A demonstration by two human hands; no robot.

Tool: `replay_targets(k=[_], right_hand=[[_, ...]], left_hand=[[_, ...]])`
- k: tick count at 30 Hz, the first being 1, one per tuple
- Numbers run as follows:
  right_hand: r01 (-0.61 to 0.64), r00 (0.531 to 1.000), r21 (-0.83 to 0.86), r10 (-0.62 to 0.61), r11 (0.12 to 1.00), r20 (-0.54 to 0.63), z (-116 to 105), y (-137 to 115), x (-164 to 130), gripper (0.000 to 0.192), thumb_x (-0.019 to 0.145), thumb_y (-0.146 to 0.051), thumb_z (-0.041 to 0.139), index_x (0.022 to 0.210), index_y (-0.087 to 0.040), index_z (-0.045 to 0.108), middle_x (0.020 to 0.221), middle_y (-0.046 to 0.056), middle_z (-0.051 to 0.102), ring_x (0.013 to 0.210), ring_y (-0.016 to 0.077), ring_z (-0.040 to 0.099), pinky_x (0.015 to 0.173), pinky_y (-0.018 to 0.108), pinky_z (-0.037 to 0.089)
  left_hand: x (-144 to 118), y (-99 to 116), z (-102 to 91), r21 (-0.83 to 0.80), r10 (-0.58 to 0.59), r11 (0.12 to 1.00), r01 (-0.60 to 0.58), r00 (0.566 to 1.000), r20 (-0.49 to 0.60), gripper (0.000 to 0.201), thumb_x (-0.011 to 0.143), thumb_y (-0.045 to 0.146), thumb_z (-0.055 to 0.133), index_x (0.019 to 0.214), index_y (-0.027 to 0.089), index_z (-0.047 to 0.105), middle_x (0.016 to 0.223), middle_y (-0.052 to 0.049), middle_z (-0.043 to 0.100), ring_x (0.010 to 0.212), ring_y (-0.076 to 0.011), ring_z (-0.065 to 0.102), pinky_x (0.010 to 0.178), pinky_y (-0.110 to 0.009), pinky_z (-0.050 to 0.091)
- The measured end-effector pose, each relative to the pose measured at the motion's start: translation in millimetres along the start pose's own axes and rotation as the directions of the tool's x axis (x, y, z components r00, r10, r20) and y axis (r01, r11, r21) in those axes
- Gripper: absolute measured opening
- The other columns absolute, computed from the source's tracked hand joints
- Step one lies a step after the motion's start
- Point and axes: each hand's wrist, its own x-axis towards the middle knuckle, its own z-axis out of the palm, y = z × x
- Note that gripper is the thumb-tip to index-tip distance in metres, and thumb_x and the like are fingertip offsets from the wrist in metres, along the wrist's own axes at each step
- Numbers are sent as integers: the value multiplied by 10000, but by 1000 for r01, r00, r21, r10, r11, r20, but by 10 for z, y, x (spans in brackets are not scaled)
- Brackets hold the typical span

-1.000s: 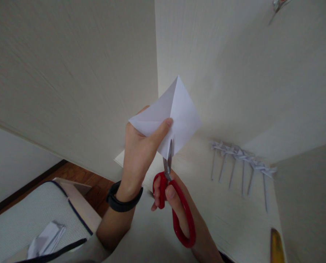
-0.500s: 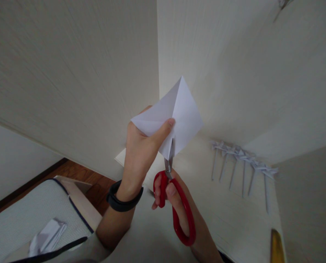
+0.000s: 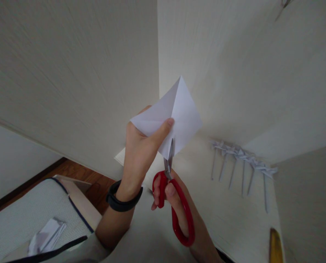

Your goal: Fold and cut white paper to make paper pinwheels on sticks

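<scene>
My left hand (image 3: 145, 146) pinches a creased sheet of white paper (image 3: 186, 113), with the thumb pressed near its middle and the fingers hidden behind it. Diagonal folds run across the sheet, and one corner points up. A pair of scissors (image 3: 183, 219) with red handles is in my right hand (image 3: 176, 199), fingers and thumb through the loops. The steel blades reach into the lower corner of the paper, close below my left thumb. A black band sits on my left wrist.
Several paper pinwheels (image 3: 242, 157) on thin sticks lie in a row at the right of the pale table (image 3: 203, 190). A yellow object (image 3: 276, 248) is at the lower right. Folded white papers (image 3: 48, 235) rest on a light cushion (image 3: 23, 215). Pale panels stand behind and beside the table.
Almost nothing differs. The hands, paper and scissors appear shifted very slightly to the left, with the blades still in the paper's lower corner.
</scene>
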Motion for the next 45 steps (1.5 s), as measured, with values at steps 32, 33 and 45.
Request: replay_targets(k=[32, 33, 45], right_hand=[[4, 1000, 16, -4, 1000, -6, 12, -37, 18, 489, 878, -684, 395, 737, -219, 442, 667, -19, 451, 562, 120, 497, 532, 276, 432], [-1, 1000, 14, 2, 1000, -11, 10, -40, 15, 487, 879, -681, 398, 737, -218, 443, 666, -18, 455, 565, 120, 500, 538, 278, 434], [-16, 1000, 11, 16, 1000, -18, 18, -58, 22, 507, 857, -718, 390, 771, -221, 447, 621, -25, 451, 559, 131, 480, 533, 279, 438]], left_hand=[[-11, 10, 3, 10, -57, 998, 57, 998, -21, 252, 715, 370, 779, 889, 224, 670, 777, -10, 695, 763, -216, 675, 595, -297, 556], [-13, 8, 6, 10, -53, 999, 53, 998, -26, 250, 716, 372, 776, 888, 227, 669, 776, -12, 693, 767, -218, 676, 594, -297, 558], [-18, -10, 26, -3, -38, 999, 38, 997, -72, 237, 707, 341, 785, 872, 199, 689, 825, -11, 718, 727, -182, 674, 599, -252, 548]])
